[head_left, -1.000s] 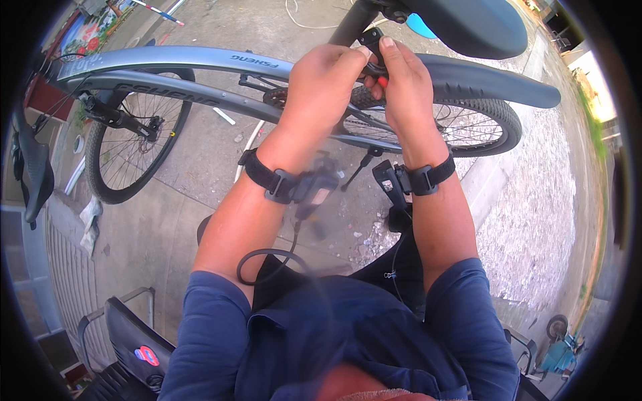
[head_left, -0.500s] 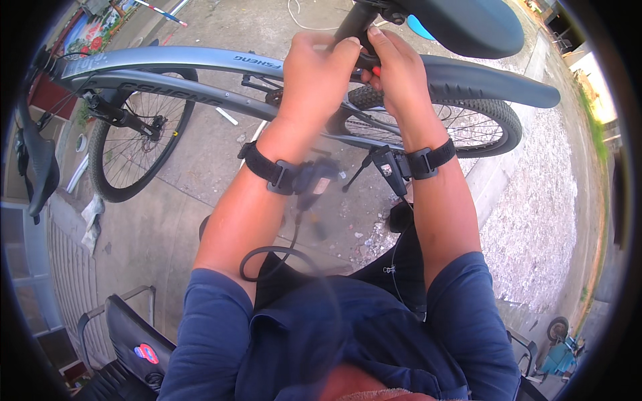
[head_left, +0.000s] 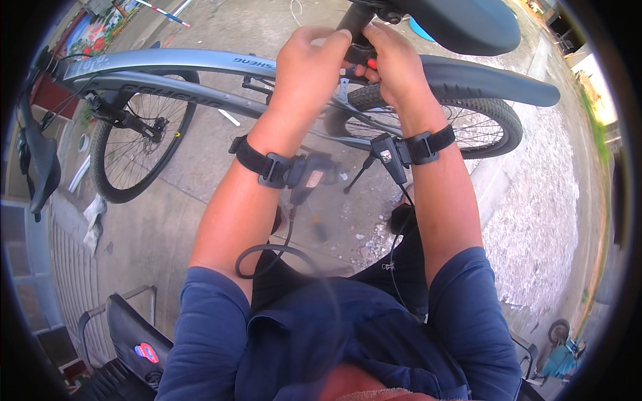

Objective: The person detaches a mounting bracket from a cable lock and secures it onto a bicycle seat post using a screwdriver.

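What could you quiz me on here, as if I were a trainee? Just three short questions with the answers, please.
1. Which part runs up to the saddle, between the thumbs of the left hand and the right hand?
2. True or false: only one of the person's wrists wears a strap.
3. Fill in the colour: a small ____ piece shows by the right hand's fingers.

Key:
1. The seatpost.
2. False: there is a black left wrist strap and a black right wrist strap.
3. Red.
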Tool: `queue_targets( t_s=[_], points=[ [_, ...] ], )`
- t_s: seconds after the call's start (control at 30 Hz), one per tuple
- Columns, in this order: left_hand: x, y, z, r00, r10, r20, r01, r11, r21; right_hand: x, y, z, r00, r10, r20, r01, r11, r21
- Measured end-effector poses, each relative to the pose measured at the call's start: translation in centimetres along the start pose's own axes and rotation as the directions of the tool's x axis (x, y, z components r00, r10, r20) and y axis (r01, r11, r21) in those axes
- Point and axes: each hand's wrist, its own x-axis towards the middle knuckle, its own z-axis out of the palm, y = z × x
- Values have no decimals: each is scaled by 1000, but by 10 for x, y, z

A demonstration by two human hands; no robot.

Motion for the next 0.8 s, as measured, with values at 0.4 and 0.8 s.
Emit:
queue_targets(
  t_s=[0.4,0.8],
  points=[
    [12,9,-7,998,-25,51,23,999,42,14,-3,-6,993,80,86,-80,997,0],
    [24,7,-22,999,15,43,-18,996,88,5,5,2,994,-6,107,-12,986,165]
  ],
)
